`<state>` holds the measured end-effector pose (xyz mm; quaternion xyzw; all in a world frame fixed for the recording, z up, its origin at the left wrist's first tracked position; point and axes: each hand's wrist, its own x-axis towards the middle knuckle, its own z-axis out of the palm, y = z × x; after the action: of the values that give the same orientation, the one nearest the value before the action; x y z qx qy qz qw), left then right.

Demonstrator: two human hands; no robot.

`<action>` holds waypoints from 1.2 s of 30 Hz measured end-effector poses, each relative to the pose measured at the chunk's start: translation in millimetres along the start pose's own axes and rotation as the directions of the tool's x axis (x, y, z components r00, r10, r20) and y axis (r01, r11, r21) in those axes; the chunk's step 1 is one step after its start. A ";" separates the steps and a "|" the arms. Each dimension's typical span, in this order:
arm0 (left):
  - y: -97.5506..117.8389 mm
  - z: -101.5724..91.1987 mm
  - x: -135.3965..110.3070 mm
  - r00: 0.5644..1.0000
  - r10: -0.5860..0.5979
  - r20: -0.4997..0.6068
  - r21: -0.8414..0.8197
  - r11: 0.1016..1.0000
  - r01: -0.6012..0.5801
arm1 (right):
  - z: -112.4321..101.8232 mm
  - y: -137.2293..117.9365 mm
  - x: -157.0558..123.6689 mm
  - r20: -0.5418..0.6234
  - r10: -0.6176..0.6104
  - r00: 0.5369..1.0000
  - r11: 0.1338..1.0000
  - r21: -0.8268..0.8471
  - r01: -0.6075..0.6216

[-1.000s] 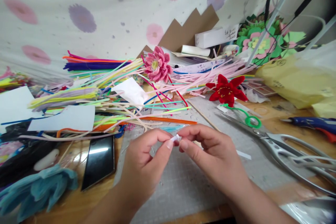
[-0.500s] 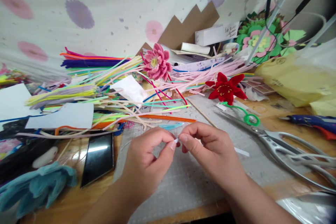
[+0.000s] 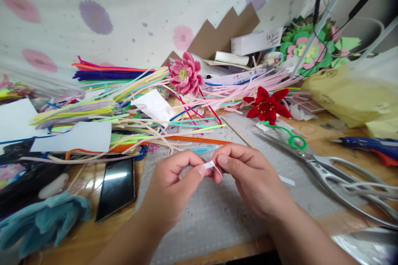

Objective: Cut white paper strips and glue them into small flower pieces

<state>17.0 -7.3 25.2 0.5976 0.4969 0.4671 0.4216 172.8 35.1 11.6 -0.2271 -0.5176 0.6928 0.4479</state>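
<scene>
Between my hands is a small white strip (image 3: 209,165), perhaps paper or tape, with a thin curled end hanging at its right. My left hand (image 3: 178,182) pinches the strip's left end between thumb and forefinger. My right hand (image 3: 251,176) is closed at the other end, thumb against forefinger, near the curled tail. Both hands are over the grey cutting mat (image 3: 211,223). Another white strip (image 3: 286,180) lies on the mat just right of my right hand. Large scissors (image 3: 311,159) rest farther right, a green pipe-cleaner coil (image 3: 297,142) by their blades.
Bundles of pipe cleaners (image 3: 115,73) cover the back and left. A pink flower (image 3: 186,73) and a red flower (image 3: 268,105) sit behind my hands. At the left are a black phone-like slab (image 3: 116,186) and a blue flower (image 3: 46,223); at the right, a blue glue gun (image 3: 370,144).
My fingers have drawn slightly apart, so more of the white strip shows between them. Its thin curled end now hangs in view by my right fingertips.
</scene>
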 end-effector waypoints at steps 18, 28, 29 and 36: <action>9.0 0.2 -0.7 0.976 0.210 -0.064 0.366 0.915 -0.173 | 5.9 -2.3 -0.7 -0.074 -0.032 0.997 0.976 -0.219 0.015; 10.9 -0.4 -4.6 0.932 0.362 -0.003 0.444 0.836 -0.323 | 8.7 -3.9 -5.7 -0.051 -0.196 0.979 0.848 -0.511 0.143; 10.5 -0.4 -4.9 0.931 0.364 -0.001 0.451 0.832 -0.324 | 8.9 -3.7 -6.3 -0.046 -0.218 0.975 0.827 -0.539 0.160; 11.7 1.8 -1.1 0.926 0.377 0.013 0.500 0.799 -0.333 | 11.3 -0.2 -7.5 -0.037 -0.357 0.933 0.709 -0.662 0.245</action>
<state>21.0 -10.3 35.9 0.7466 0.4965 0.4208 0.1378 167.8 22.9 14.8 -0.3353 -0.7162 0.3676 0.4893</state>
